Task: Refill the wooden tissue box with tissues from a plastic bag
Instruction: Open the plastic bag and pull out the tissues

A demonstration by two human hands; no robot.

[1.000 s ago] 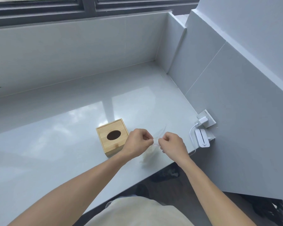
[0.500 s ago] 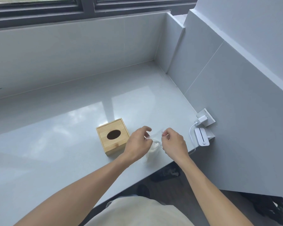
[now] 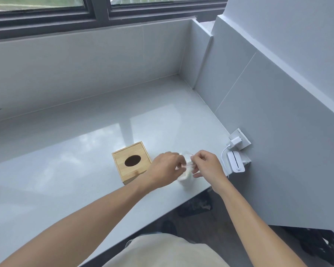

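1. Left of centre in the frame, a square light-wood tissue box with a dark oval slot in its lid (image 3: 132,162) sits flat on the glossy pale grey counter (image 3: 66,180). It looks rigid and fairly light. Its lid is on, and nothing shows through the slot. It would likely be best held by its side walls, since the smooth counter may let it slide.

2. Just right of the box, the left hand (image 3: 165,168) has its fingers curled and pinched on one edge of a thin clear plastic bag (image 3: 187,166). How tightly it pinches I cannot tell through the blur.

3. Between the hands, at lower centre, the bag holds a small wad of white tissues (image 3: 185,179) that hangs down to the counter near its front edge. The film looks slippery and flimsy, the tissues soft and easily torn. Gripping near the bag's mouth and drawing the stack out whole seems safest.

4. The right hand (image 3: 205,165) pinches the opposite edge, thumb against fingertips, other fingers loosely folded.

5. Right of centre, a white charger and small white device (image 3: 236,164) sit against the wall, clear of the work.
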